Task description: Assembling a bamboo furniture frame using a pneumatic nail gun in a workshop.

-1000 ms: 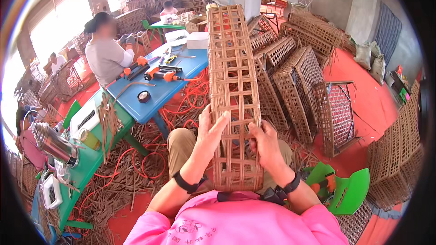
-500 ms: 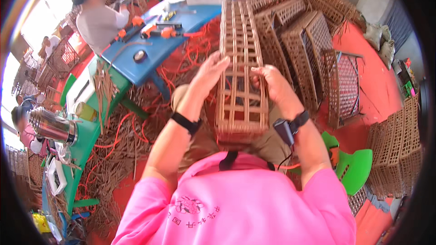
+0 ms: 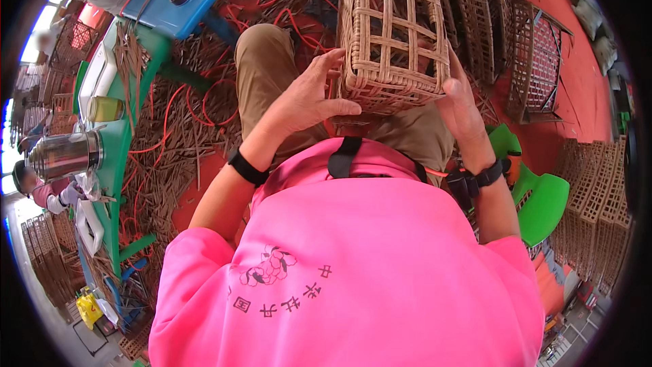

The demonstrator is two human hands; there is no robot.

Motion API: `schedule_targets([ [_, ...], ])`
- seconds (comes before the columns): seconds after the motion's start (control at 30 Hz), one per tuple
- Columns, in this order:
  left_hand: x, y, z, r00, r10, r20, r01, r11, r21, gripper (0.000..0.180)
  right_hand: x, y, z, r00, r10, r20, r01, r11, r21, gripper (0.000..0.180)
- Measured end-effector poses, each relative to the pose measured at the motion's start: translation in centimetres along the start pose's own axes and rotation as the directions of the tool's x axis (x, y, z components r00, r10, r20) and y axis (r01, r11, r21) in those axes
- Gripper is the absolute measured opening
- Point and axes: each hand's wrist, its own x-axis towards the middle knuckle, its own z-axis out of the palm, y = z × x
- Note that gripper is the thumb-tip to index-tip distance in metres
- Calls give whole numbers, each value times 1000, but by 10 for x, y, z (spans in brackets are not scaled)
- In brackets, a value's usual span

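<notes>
My two bare hands are on the long box-shaped basket of brown woven strips with square openings (image 3: pixel 397 30), and I judge the step in hand to be steadying or turning it by its near end. The basket stands in front of me, above my knees in tan trousers (image 3: pixel 261 61); its far end runs out of view.

My left hand (image 3: pixel 309 98) is at the basket's near left corner, fingertips against its side, thumb spread well away from them. My right hand (image 3: pixel 467 110) lies along its right side, thumb at the near right corner; its other fingers are partly hidden, so I cannot tell how firmly they grip.

To my mind, any next move calls for the left thumb and fingers to come closer round that corner, with even pressure from both sides so the weave doesn't twist.

Left of the basket, brown loose strips (image 3: pixel 163 177) litter the floor; beyond its right side lean brown lattice baskets (image 3: pixel 472 27). A bright green plastic chair (image 3: pixel 543 211) stands nearer me, to its right.
</notes>
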Motion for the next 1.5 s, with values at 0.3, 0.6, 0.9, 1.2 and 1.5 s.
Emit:
schedule_targets([
  [0.3, 0, -51, 36, 997, -76, -10, 76, 955, 288, 95, -31, 104, -35, 950, 309, -55, -264, 694, -669, 62],
  [0.6, 29, -5, -17, 960, 195, -201, -132, 949, 286, 65, 38, 66, 14, 982, 97, -161, -165, 857, -487, 39],
  [0.9, 115, 68, -91, 750, 311, -584, 1, 882, 471, 38, 160, -10, 54, 940, -298, -164, 115, 734, -670, 35],
  [1.2, 137, 107, -112, 724, 391, -567, 68, 779, 624, 41, 179, -54, 69, 937, -274, -217, 142, 866, -480, 32],
  [1.5, 145, 112, -103, 710, 423, -563, 65, 757, 650, 37, 172, -92, 65, 859, -454, -235, 232, 756, -612, 69],
])
